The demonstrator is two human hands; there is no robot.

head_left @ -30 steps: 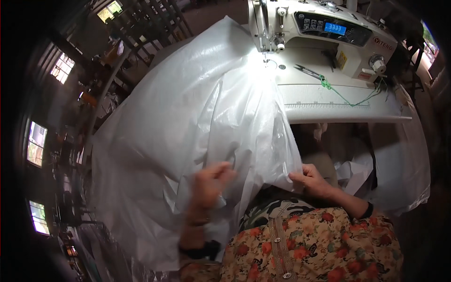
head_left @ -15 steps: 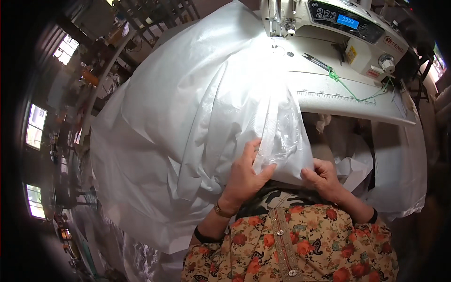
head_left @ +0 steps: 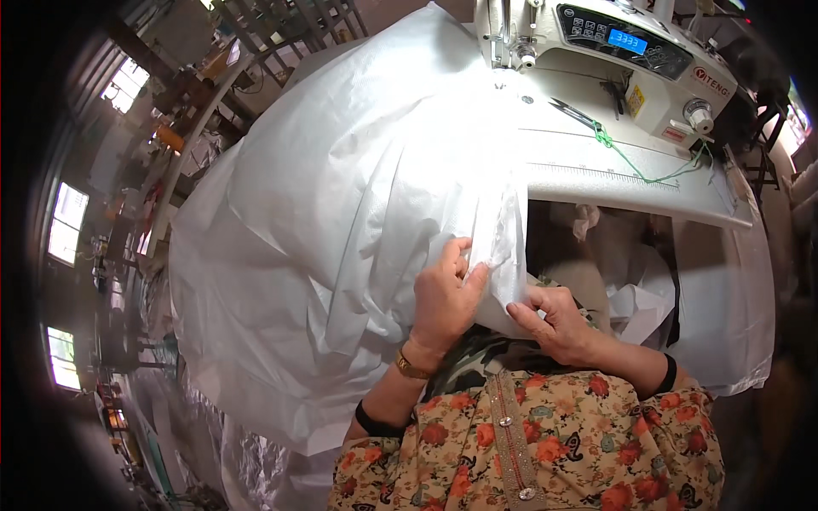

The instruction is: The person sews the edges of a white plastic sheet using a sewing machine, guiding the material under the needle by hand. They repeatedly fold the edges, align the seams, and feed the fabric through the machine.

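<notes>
A large sheet of white, crinkled plastic-like fabric (head_left: 298, 204) spreads from under the sewing machine's needle area down over the table's front and my lap. My left hand (head_left: 447, 294) pinches a fold of it, thumb and fingers closed on the narrow strip that hangs from the machine. Just to the right, my right hand (head_left: 550, 319) holds the fabric's right edge between thumb and bent fingers. Above both hands stands the white sewing machine (head_left: 596, 51), its lit needle area (head_left: 500, 81) at the fabric's upper end.
Thread snips (head_left: 573, 111) with a green cord (head_left: 630, 162) lie on the machine bed, right of the needle. A ruler scale (head_left: 605, 173) runs along the bed's front edge. More white material (head_left: 720, 298) hangs at the right. A chair-like frame (head_left: 290, 30) stands at the far left.
My right hand has moved left toward my left hand, folding the fabric's right edge inward. The held strip is narrower. My left hand has shifted slightly up.
</notes>
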